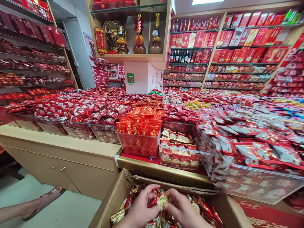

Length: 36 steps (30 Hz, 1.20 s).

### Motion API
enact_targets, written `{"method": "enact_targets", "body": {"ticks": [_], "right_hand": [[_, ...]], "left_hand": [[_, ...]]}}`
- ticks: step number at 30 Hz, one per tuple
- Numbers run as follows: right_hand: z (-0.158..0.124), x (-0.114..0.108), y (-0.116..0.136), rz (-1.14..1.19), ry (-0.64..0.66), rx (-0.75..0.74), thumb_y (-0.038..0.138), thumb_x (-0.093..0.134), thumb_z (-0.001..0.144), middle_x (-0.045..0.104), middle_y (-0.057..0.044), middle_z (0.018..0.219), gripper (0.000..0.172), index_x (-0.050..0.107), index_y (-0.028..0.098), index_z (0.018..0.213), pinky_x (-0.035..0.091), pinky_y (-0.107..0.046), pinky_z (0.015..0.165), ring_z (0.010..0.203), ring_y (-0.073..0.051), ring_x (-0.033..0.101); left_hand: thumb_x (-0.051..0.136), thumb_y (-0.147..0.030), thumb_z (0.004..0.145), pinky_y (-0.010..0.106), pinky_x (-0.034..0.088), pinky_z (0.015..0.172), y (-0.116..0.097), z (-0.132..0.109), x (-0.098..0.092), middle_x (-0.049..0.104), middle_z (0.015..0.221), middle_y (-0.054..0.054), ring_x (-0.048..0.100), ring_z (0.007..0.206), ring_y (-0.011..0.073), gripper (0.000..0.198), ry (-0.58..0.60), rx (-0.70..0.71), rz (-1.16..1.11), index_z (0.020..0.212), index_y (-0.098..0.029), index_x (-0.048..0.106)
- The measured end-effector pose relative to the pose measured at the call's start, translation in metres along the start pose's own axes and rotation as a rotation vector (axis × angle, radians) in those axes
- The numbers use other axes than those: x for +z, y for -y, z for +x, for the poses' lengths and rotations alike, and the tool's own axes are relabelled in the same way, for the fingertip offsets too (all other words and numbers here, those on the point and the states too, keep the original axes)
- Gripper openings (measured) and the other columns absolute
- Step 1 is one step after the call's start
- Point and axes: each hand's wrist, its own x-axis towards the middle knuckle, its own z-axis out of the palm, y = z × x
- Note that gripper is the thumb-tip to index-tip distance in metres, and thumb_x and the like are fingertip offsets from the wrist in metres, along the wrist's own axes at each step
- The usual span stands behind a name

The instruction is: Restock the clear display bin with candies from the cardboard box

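Both hands are over an open cardboard carton [108, 199] filled with red and gold wrapped packets [118, 216]. The fingers of my left hand [142, 207] are curled round one side of a small red-and-gold candy packet [161, 199]. My right hand [182, 207] pinches its other side, so the packet sits between the two hands just above the pile. Beyond the carton, a clear plastic bin [184, 152] is partly filled with red-and-cream packets standing in rows.
To its left stands a clear bin of orange-red packets [140, 126], and to the right a large heaped bin [261, 177]. A gold-trimmed counter edge [163, 169] borders the carton. Another person's sandalled foot [45, 201] shows lower left. Shelves of boxes and bottles line the back.
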Motion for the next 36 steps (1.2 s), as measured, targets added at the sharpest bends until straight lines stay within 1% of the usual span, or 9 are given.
{"method": "enact_targets", "body": {"ticks": [7, 11, 15, 17, 21, 25, 29, 32, 36], "right_hand": [[-0.002, -0.016, 0.031, 0.278, -0.165, 0.036, 0.044, 0.055, 0.069, 0.051, 0.005, 0.048, 0.030, 0.040, 0.019, 0.065, 0.035, -0.019, 0.043, 0.042, -0.007, 0.046], [-0.005, -0.022, 0.037, 0.291, -0.217, 0.038, 0.044, 0.056, 0.068, 0.051, 0.005, 0.047, 0.030, 0.042, 0.018, 0.066, 0.036, -0.020, 0.043, 0.041, -0.007, 0.046], [-0.007, -0.020, 0.034, 0.237, -0.230, -0.070, 0.040, 0.057, 0.069, 0.056, 0.001, 0.061, 0.024, 0.046, 0.018, 0.070, 0.044, -0.024, 0.054, 0.055, -0.011, 0.055], [-0.008, -0.019, 0.033, 0.191, -0.226, -0.155, 0.037, 0.057, 0.069, 0.059, -0.003, 0.075, 0.020, 0.050, 0.019, 0.073, 0.046, -0.027, 0.065, 0.071, -0.014, 0.057], [-0.009, -0.015, 0.036, 0.241, -0.262, -0.134, 0.037, 0.051, 0.073, 0.057, -0.006, 0.095, 0.021, 0.054, 0.019, 0.082, 0.044, -0.029, 0.073, 0.085, -0.015, 0.054], [-0.006, -0.012, 0.033, 0.423, -0.224, 0.006, 0.036, 0.057, 0.069, 0.057, -0.002, 0.079, 0.032, 0.047, 0.020, 0.095, 0.046, -0.027, 0.060, 0.068, -0.013, 0.055], [-0.005, -0.013, 0.027, 0.216, -0.267, -0.039, 0.032, 0.057, 0.069, 0.052, 0.002, 0.062, 0.018, 0.049, 0.018, 0.074, 0.042, -0.023, 0.053, 0.055, -0.010, 0.049], [-0.009, -0.016, 0.030, -0.125, -0.339, -0.245, 0.026, 0.051, 0.075, 0.054, -0.001, 0.067, 0.007, 0.052, 0.019, 0.073, 0.041, -0.025, 0.059, 0.062, -0.012, 0.050], [-0.016, -0.014, 0.041, -0.468, -0.158, -0.490, 0.014, 0.045, 0.076, 0.056, -0.004, 0.084, 0.014, 0.055, 0.021, 0.081, 0.041, -0.028, 0.072, 0.081, -0.014, 0.050]], "left_hand": [[0.063, -0.036, 0.065, 0.018, 0.036, 0.047, -0.019, 0.003, -0.003, 0.056, 0.053, -0.002, 0.047, 0.047, 0.0074, 0.026, -0.125, 0.020, -0.041, 0.065, -0.012, 0.053], [0.063, -0.040, 0.065, 0.017, 0.033, 0.044, -0.027, 0.004, 0.002, 0.053, 0.050, -0.004, 0.046, 0.044, 0.0069, 0.028, -0.163, 0.003, -0.098, 0.064, -0.014, 0.052], [0.042, -0.054, 0.075, 0.020, 0.038, 0.050, -0.039, -0.001, 0.003, 0.060, 0.072, 0.002, 0.058, 0.059, 0.0128, 0.040, 0.073, -0.260, -0.446, 0.085, -0.016, 0.051], [0.047, -0.048, 0.075, 0.018, 0.036, 0.049, -0.041, -0.002, 0.002, 0.061, 0.076, 0.003, 0.058, 0.059, 0.0113, 0.035, 0.163, -0.345, -0.525, 0.090, -0.017, 0.050], [0.067, -0.023, 0.064, 0.019, 0.040, 0.053, -0.037, -0.001, 0.003, 0.061, 0.078, 0.000, 0.056, 0.059, 0.0092, 0.037, 0.012, -0.171, -0.440, 0.094, -0.017, 0.046], [0.068, -0.020, 0.062, 0.026, 0.044, 0.065, -0.029, 0.003, 0.006, 0.061, 0.078, 0.001, 0.057, 0.069, 0.0131, 0.041, -0.095, 0.009, -0.340, 0.095, -0.016, 0.044], [0.066, -0.023, 0.064, 0.024, 0.044, 0.065, -0.028, 0.004, 0.008, 0.060, 0.083, 0.001, 0.057, 0.072, 0.0128, 0.039, -0.119, 0.015, -0.309, 0.096, -0.017, 0.046], [0.057, -0.035, 0.073, 0.022, 0.043, 0.060, -0.029, 0.001, 0.008, 0.058, 0.087, 0.003, 0.057, 0.072, 0.0127, 0.032, -0.060, -0.126, -0.404, 0.098, -0.018, 0.046], [0.057, -0.031, 0.074, 0.021, 0.041, 0.059, -0.025, -0.002, 0.003, 0.058, 0.083, 0.002, 0.057, 0.069, 0.0109, 0.029, 0.002, -0.195, -0.533, 0.097, -0.018, 0.046]]}}
